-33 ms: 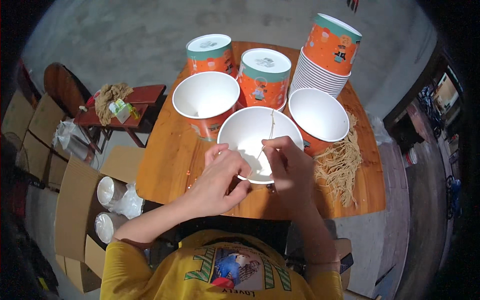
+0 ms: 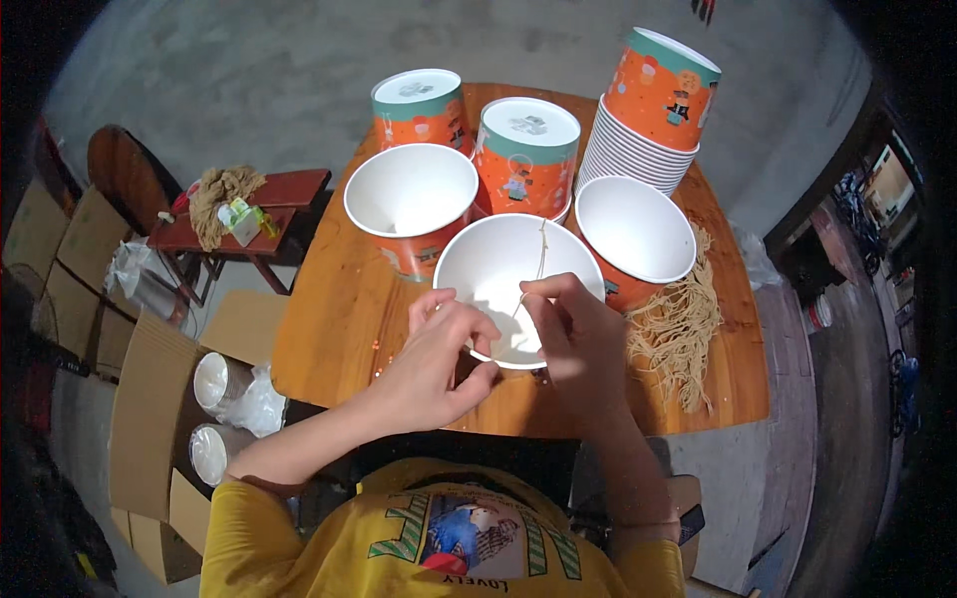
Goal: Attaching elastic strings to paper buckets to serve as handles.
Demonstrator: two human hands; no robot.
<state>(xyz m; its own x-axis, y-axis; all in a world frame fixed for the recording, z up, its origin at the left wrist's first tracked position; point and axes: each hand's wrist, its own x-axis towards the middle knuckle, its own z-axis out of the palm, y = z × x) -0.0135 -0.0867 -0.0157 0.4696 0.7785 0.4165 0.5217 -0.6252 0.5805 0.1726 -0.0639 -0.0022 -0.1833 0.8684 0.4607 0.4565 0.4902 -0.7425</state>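
A white-lined paper bucket [image 2: 469, 261] stands mouth up at the table's near side, between my hands. Over its mouth my right hand [image 2: 576, 334] pinches a thin tan string [image 2: 542, 249] between thumb and forefinger. That string runs from the bucket's far rim down to my fingertips, with a short end hanging below them. At the near left rim is my left hand [image 2: 439, 359], its fingers curled and thumb close to the forefinger. What these fingertips grip is too small to make out. A bundle of tan strings [image 2: 683, 334] lies beside my right hand.
Open buckets stand to the left [image 2: 411, 194] and right [image 2: 638, 234]. Behind are upturned orange-and-green buckets [image 2: 528, 164] and a tall nested stack [image 2: 638, 149] on the wooden table [image 2: 324, 339]. A cardboard box [image 2: 150, 419] with wrapped buckets sits lower left; a red bench [image 2: 294, 189] stands beyond.
Almost nothing differs. The near bucket's rim sits very slightly lower, and the left fingertips have shifted a little. The right hand still pinches the string.
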